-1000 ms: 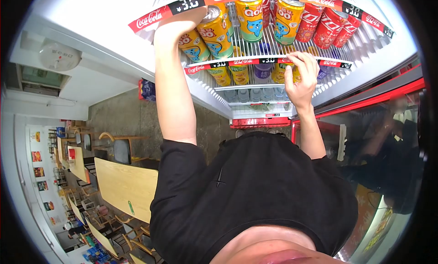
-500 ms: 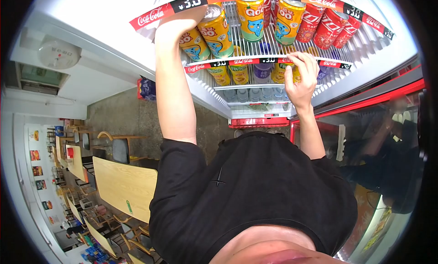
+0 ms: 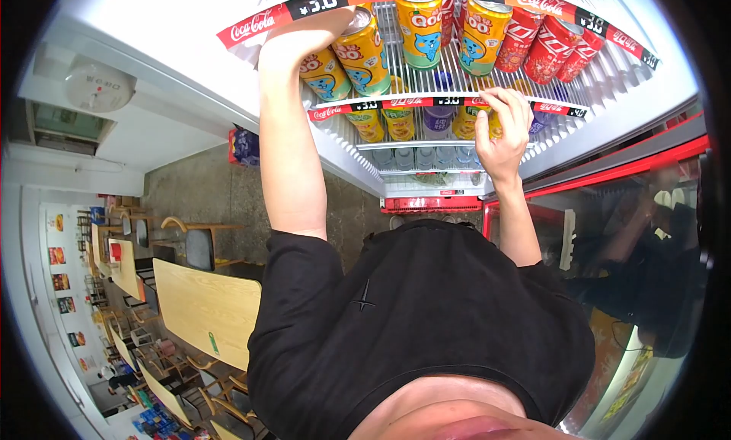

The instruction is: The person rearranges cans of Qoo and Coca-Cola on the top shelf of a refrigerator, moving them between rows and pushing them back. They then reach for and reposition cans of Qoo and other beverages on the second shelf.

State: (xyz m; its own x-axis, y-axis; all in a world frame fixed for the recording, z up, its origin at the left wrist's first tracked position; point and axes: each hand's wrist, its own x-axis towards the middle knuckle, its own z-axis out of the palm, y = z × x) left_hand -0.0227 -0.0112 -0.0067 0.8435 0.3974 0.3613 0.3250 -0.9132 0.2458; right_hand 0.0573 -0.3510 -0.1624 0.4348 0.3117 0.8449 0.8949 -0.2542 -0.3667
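Note:
My left hand (image 3: 324, 27) reaches into the upper shelf of a drinks fridge, behind the red price strip (image 3: 263, 23). It is beside the top of a yellow Qoo can (image 3: 359, 55); its fingers are mostly hidden by the strip. Another Qoo can (image 3: 324, 74) stands just below my wrist. My right hand (image 3: 504, 132) is raised at the edge of the lower shelf, by its price strip (image 3: 449, 101). Its fingers are bent and apart, holding nothing. Further along the upper shelf are more Qoo cans (image 3: 419, 36) and several red Coca-Cola cans (image 3: 552, 50).
Lower shelves hold yellow bottles (image 3: 398, 124), a purple-labelled bottle (image 3: 438, 122) and clear bottles (image 3: 425, 158). The open fridge door (image 3: 609, 173) stands at my right, with glass reflections. Wooden tables (image 3: 205, 303) and chairs (image 3: 199, 246) fill the room at left.
My left hand has shifted slightly right, toward the top of the Qoo can. My right hand and the cans look almost unchanged.

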